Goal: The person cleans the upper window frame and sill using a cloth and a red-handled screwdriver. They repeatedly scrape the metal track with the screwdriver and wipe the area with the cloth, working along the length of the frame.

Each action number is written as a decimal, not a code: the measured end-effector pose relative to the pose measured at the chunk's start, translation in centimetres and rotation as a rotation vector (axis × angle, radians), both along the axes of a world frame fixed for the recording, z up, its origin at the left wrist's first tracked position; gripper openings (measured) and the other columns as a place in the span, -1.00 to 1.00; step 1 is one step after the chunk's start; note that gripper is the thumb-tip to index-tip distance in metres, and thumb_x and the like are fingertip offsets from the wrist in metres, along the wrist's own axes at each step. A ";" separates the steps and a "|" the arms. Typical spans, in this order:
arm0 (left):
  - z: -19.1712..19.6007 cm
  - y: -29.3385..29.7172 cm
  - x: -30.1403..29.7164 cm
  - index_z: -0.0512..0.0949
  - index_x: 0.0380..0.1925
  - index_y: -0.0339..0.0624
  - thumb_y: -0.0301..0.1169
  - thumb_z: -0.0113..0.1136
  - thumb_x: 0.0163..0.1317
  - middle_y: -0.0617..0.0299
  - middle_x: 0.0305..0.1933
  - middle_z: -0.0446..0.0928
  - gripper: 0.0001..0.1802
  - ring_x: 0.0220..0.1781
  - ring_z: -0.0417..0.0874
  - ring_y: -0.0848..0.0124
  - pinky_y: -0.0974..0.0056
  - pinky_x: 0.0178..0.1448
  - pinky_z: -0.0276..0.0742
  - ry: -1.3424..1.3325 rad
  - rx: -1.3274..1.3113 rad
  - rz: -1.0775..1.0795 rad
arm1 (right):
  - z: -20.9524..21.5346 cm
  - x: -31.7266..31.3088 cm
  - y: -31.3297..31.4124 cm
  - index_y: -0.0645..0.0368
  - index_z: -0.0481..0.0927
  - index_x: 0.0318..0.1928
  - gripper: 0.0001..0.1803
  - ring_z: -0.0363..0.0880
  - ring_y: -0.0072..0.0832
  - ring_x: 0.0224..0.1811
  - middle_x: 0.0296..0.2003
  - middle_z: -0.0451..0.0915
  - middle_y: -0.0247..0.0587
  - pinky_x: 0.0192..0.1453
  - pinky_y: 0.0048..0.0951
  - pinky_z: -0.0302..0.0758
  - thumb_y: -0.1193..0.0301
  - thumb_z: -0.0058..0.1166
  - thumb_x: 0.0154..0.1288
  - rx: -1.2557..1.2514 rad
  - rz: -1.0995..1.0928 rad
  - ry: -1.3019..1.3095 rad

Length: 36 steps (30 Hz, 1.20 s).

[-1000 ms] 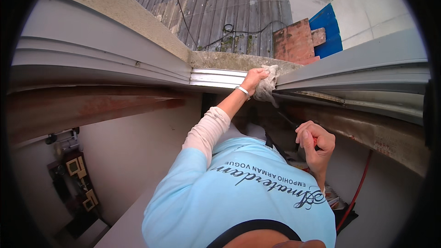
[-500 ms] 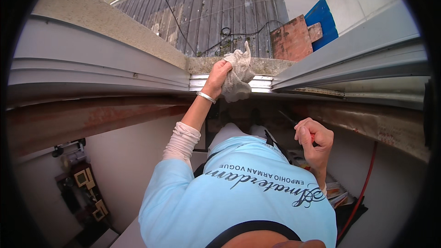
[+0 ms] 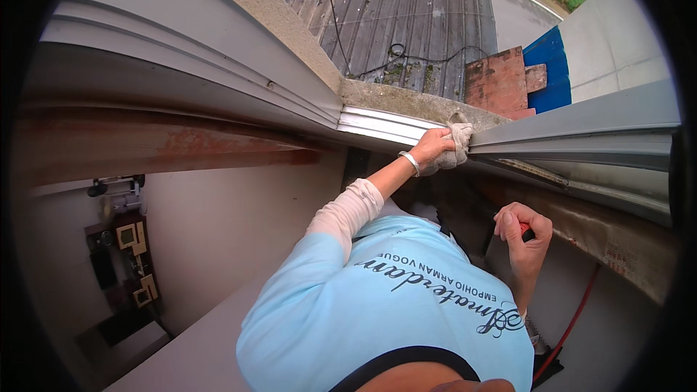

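My left hand (image 3: pixel 433 148) grips a crumpled, damp-looking beige-grey rag (image 3: pixel 459 144). The rag rests at the right end of the white sliding-window track (image 3: pixel 385 124), against the edge of the right window frame (image 3: pixel 581 131). Lower down on the right, my right hand (image 3: pixel 524 231) is closed around a red and black handle (image 3: pixel 527 231). Most of that handle is hidden by the fingers, so its kind cannot be made out. The hand is held in front of my body, apart from the window.
Beyond the concrete sill (image 3: pixel 406 99) lie a ribbed grey roof (image 3: pixel 392 14), a black cable (image 3: pixel 435 56), a rusty red panel (image 3: pixel 497 80) and a blue sheet (image 3: pixel 548 65). A brown ledge (image 3: pixel 167 141) runs below the left window frame (image 3: pixel 203 51). A red pole (image 3: pixel 579 316) stands lower right.
My left hand has carried the rag rightward from above the track's middle down to its right end. The view has swung, and my right hand stays closed around the handle.
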<state>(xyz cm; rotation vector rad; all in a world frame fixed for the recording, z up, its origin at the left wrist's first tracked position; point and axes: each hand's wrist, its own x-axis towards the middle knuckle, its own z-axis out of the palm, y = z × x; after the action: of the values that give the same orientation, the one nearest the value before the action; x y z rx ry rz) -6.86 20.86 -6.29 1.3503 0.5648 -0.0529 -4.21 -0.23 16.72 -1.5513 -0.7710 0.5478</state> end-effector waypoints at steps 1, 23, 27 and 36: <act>0.4 0.2 -1.0 0.56 -0.09 -0.27 -0.39 0.17 0.12 0.12 -0.17 0.64 -0.66 -0.22 0.66 0.32 0.31 -0.09 0.52 -0.096 -0.426 0.078 | -0.2 0.4 -0.5 0.23 0.32 -0.39 -0.79 0.38 -0.55 -0.53 -0.55 0.47 -0.22 -0.37 -0.55 0.40 0.69 0.11 0.10 0.054 -0.008 0.076; 19.8 1.7 1.1 0.53 0.00 -0.24 -0.23 0.34 0.13 0.17 -0.08 0.62 -0.52 -0.08 0.60 0.42 0.26 0.08 0.48 -0.379 0.365 -0.442 | -9.2 1.3 -11.4 0.33 0.62 -0.17 -0.59 0.65 -0.39 -0.12 -0.23 0.67 -0.09 0.05 -0.45 0.47 0.58 0.24 -0.19 -0.134 -0.474 -0.155; 17.7 0.3 4.6 0.18 0.27 -0.24 -0.26 0.52 -0.09 0.16 0.12 0.49 -0.04 0.10 0.51 0.33 0.15 0.27 0.33 -0.700 0.612 -0.243 | -6.1 3.3 -9.2 0.32 0.59 -0.26 -0.65 0.64 -0.24 -0.24 -0.28 0.64 -0.04 -0.10 -0.40 0.51 0.57 0.29 -0.17 -0.012 -0.572 -0.284; 18.6 -2.3 7.1 0.55 -0.06 -0.28 -0.63 0.34 -0.01 0.23 -0.07 0.60 -0.57 -0.10 0.58 0.49 0.37 -0.05 0.51 -0.535 0.550 -0.301 | -4.6 5.2 0.7 0.26 0.52 -0.54 -0.74 0.55 -0.01 -0.44 -0.53 0.48 0.08 -0.32 -0.14 0.52 0.36 0.32 -0.16 -0.245 -0.550 -0.712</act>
<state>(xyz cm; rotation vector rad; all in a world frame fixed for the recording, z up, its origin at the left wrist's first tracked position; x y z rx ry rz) 0.22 18.55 12.29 1.8880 -0.0949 0.2296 0.95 0.43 12.08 -2.1189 -0.7607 -0.3571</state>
